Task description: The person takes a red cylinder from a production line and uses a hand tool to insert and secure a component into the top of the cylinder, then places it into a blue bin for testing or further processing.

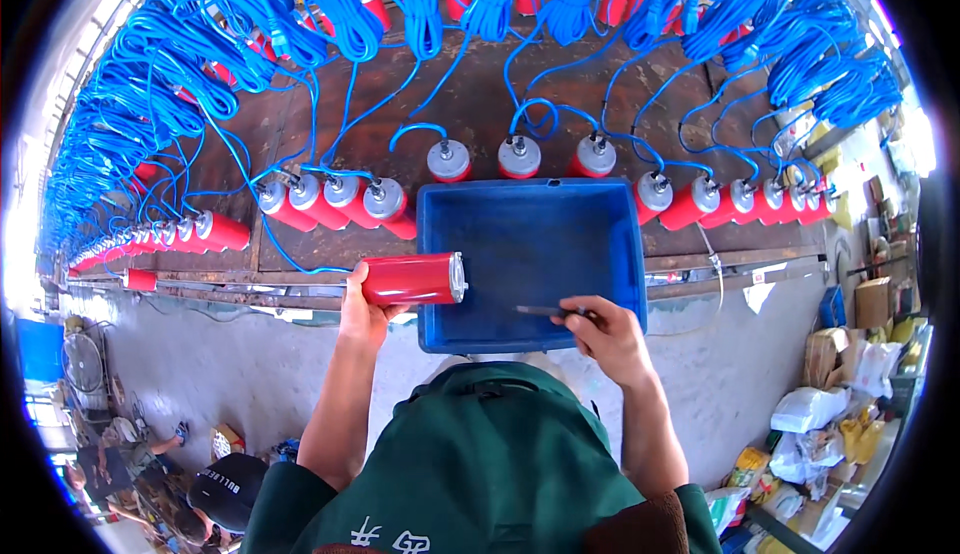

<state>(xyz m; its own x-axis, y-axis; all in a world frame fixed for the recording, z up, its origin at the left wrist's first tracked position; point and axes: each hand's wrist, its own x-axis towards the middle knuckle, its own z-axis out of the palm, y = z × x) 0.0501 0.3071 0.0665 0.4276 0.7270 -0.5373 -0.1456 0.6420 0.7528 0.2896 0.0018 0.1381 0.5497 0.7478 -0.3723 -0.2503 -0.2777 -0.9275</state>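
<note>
My left hand [366, 312] is wrapped round a red cylinder [408, 280] with a silver metal end cap. It lies sideways, its capped end reaching over the left rim of a blue plastic bin [432, 326]. A blue cable [290, 254] runs up to the cylinder's left end by my fingers. Over the bin's lower right part, my right hand [608, 332] closes on a slim tool [540, 311] with a dark handle and a narrow metal blade pointing left; a knife or a screwdriver, I cannot tell which. The tool and the cylinder are apart.
Several red cylinders [518, 158] with silver tops and blue cables line the brown table [390, 84] beyond and beside the bin. Coiled blue cables [420, 14] hang or lie along the far side. Bags and boxes [808, 409] sit lower right; people [230, 489] are lower left.
</note>
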